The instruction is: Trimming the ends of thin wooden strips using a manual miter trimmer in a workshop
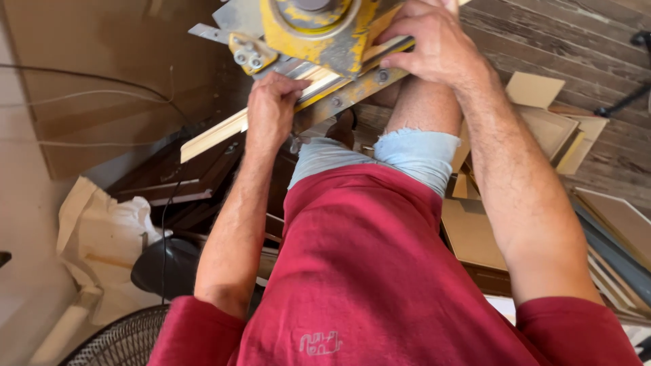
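Hands both on the saw setup. Left hand (270,112) has its fingers curled down over a pale wood strip (224,130), pressing it where it meets the yellow saw (319,30); knuckles up, fingertips hidden over the far edge of the strip. Strip runs diagonally: its free end sticks out past the wrist side of those fingers toward lower left, the rest passes under the saw's metal fence just beyond the fingertips. Right hand (434,44) is spread and cupped over the saw's base edge, fingers wrapped onto the yellow body, thumb side toward the strip. Cannot tell if it squeezes or just rests.

Below the hands: a bare knee and cut-off denim shorts (407,152), red shirt (366,271) filling the lower frame. Right of the right forearm, a loose pile of cardboard and board offcuts (549,125) on a dark plank floor (576,34). Left of the left forearm, crumpled paper (102,230), a black cable (163,230), fan grille (122,339) at the bottom edge.
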